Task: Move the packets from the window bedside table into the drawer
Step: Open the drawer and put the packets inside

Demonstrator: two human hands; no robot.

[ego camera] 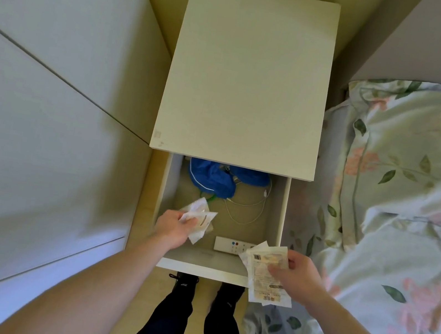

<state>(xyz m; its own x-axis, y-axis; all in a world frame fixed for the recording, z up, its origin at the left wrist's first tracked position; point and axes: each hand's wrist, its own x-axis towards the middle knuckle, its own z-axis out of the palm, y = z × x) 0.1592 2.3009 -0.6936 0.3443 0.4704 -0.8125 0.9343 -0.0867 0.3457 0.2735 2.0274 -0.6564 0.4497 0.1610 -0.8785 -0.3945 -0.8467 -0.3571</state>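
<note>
A white bedside table (246,77) stands below me with its drawer (281,215) pulled out toward me. My left hand (174,226) grips a small bunch of white packets (200,219) over the drawer's left side. Over the drawer's front right corner, my right hand (297,278) pinches a fanned stack of white printed packets (263,270). The table top is bare.
Inside the drawer lie a blue cloth (211,178), a white cable (250,209) and a white remote (232,246). A bed with floral bedding (404,212) is close on the right. White wardrobe doors (48,109) stand on the left. My legs and shoes (184,286) are under the drawer front.
</note>
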